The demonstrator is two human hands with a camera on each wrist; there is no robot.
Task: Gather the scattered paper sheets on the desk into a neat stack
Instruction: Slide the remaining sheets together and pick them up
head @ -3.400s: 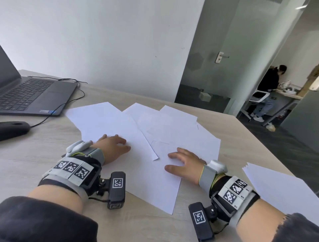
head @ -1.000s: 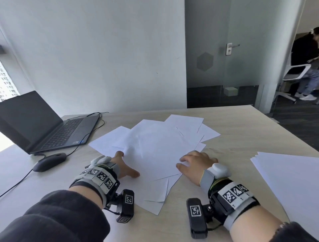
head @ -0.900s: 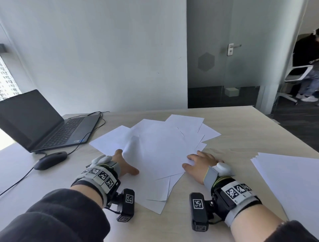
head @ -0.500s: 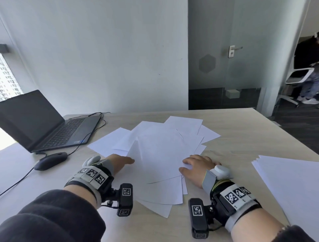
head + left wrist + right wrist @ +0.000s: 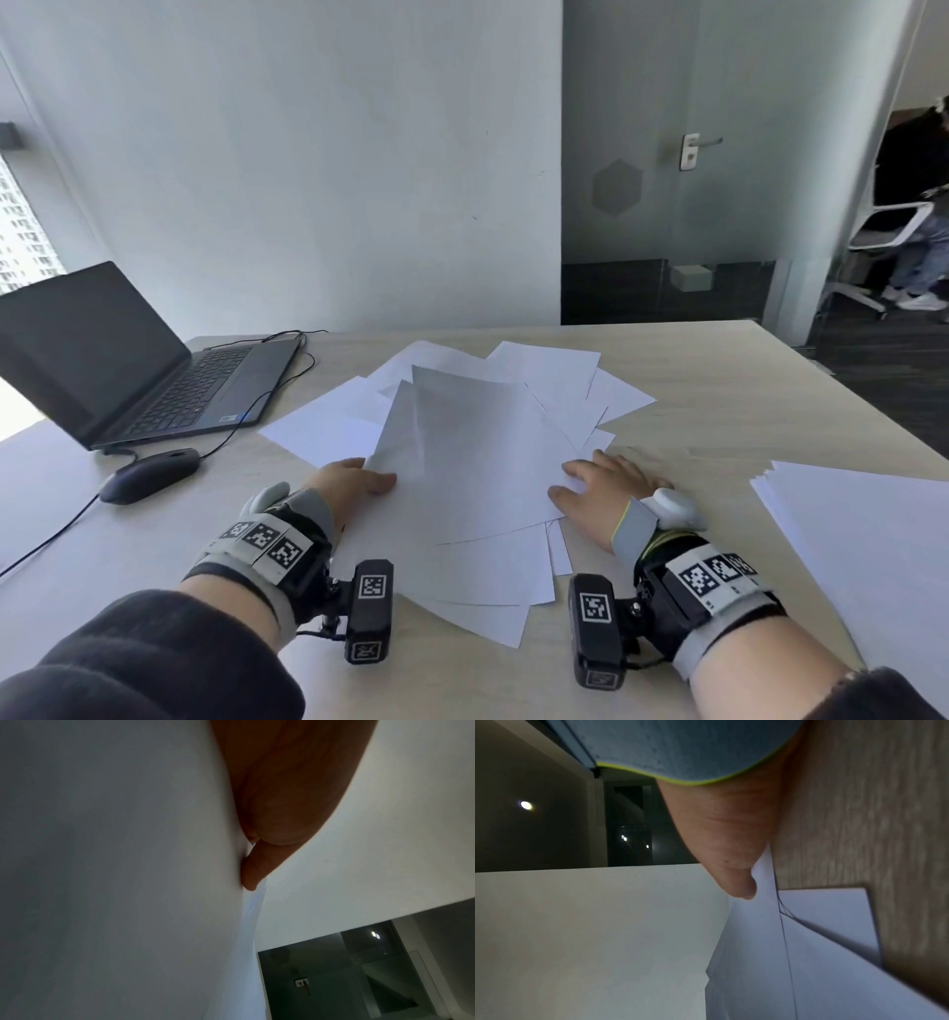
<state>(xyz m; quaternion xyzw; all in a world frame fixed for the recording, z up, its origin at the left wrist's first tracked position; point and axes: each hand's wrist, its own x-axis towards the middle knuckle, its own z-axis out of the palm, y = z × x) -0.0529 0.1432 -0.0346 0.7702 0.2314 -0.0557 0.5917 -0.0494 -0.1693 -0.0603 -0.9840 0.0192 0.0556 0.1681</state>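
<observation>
Head view: the paper sheets [image 5: 477, 452] lie fanned and overlapping on the middle of the desk [image 5: 719, 390], blank white with nothing printed on them. The only markings to be seen are the black-and-white square code tags on the wrist rigs; no brand or word can be read anywhere. The left hand [image 5: 354, 480] rests at the left edge of the pile, its thumb lying on the top sheets and its fingers hidden under their raised edge, so it seems to pinch them. The right hand [image 5: 598, 488] lies flat against the right edge of the pile with its fingers spread and fairly straight, fingertips on the paper. Left of the pile stand an open laptop [image 5: 128, 354] and, nearer the person, a dark mouse [image 5: 149, 473]. Right of the pile a separate stack [image 5: 862, 534] of white paper sits well apart. Against half a second ago, the top sheets have tilted up more steeply on the left side and the pile looks drawn a little closer together.

Left wrist view: the left hand [image 5: 277, 805] presses a thumb against a sheet that rises beside it.

Right wrist view: the right hand [image 5: 729, 845] rests on the wood desk [image 5: 885, 821], a finger touching the edge of the overlapping sheets [image 5: 821, 953].
</observation>
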